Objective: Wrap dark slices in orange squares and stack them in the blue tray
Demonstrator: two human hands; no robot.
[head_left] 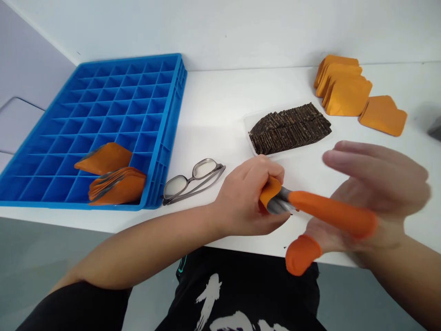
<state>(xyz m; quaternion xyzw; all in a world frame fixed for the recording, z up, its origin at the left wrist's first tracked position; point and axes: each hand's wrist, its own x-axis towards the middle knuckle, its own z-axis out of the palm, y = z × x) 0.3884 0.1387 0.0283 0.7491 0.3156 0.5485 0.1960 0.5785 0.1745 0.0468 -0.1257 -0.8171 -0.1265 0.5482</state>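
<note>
Near the table's front edge, my left hand (250,195) is closed around an orange pouch (270,189) with a silvery inside. A long, round-ended orange piece (332,214) with a dark grey neck sticks out of the pouch's mouth; it looks like a tool's handle, but its far tip is hidden. Its rounded end lies in front of the palm of my right hand (372,188). That hand is blurred, with its fingers stretched out and apart. An orange cover (303,255) sits on its thumb. Behind both hands, a clear tray (248,126) holds rows of thin dark-brown slices (291,128).
On the left stands a blue divided crate (156,151), with several orange pouches (119,184) in its near right corner. Folded eyeglasses (193,181) lie beside it. More orange pouches (347,94) are stacked at the back right, by the wall. A dark object (436,128) shows at the right edge.
</note>
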